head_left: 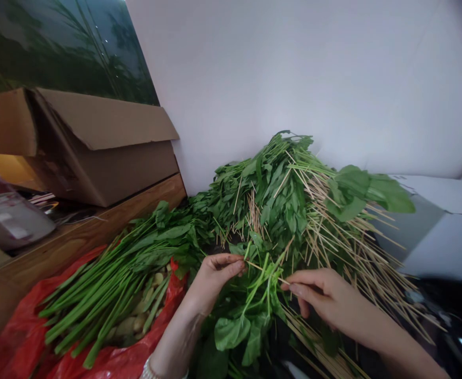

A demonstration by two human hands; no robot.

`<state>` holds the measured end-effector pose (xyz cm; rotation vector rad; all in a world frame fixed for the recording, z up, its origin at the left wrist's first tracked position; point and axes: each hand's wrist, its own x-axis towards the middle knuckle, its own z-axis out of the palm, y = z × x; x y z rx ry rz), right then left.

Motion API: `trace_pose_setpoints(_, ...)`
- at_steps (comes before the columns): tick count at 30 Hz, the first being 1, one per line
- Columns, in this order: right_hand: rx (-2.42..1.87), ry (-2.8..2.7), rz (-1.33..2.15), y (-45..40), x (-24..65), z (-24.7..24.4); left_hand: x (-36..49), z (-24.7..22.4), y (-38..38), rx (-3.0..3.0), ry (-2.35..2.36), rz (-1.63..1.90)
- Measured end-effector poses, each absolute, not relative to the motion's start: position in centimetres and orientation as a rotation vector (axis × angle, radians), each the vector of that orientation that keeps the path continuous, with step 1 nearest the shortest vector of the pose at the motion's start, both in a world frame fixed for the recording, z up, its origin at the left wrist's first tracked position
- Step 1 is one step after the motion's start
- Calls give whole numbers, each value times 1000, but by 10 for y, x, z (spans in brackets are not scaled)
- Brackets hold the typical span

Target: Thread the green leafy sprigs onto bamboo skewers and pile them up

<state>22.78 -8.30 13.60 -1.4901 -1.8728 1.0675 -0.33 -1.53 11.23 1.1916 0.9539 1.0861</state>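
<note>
A thin wooden skewer (257, 267) runs between my two hands, with green leafy stems (269, 279) on it. My left hand (221, 271) pinches the skewer's left end between thumb and fingers. Closed on the right end is my right hand (313, 292). Broad leaves (233, 331) hang below the skewer. Behind my hands rises a large pile of skewered greens (286, 200), its bare skewer ends (357, 252) fanning to the right. More loose skewers (313, 342) lie below my right hand.
At the left, long green stalks (108, 284) lie over a red plastic bag (18, 337) holding pale, roundish pieces. A cardboard box (116, 168) sits on a wooden ledge (152, 202). A white box (448, 231) stands at the right, against the white wall.
</note>
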Motion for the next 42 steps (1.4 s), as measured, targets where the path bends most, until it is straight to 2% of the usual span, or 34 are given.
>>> trace_pose_setpoints(16, -1455, -1912, 1023, -81, 220, 129, -8, 105, -16, 1086, 921, 941)
trace_pose_setpoints(22, -1452, -1936, 1030, -82, 216, 129, -11, 98, -12, 983, 925, 1013)
trace_pose_setpoints(30, -1431, -1920, 1005, -81, 210, 122, -3, 92, -16, 1130, 943, 1092)
trace_pose_setpoints(37, -1417, -1923, 1033, -81, 209, 122, -2, 86, -20, 1188, 853, 986)
trace_pose_setpoints(42, -1458, -1945, 1164, -87, 227, 142, -33, 96, 30, 1416, 875, 791)
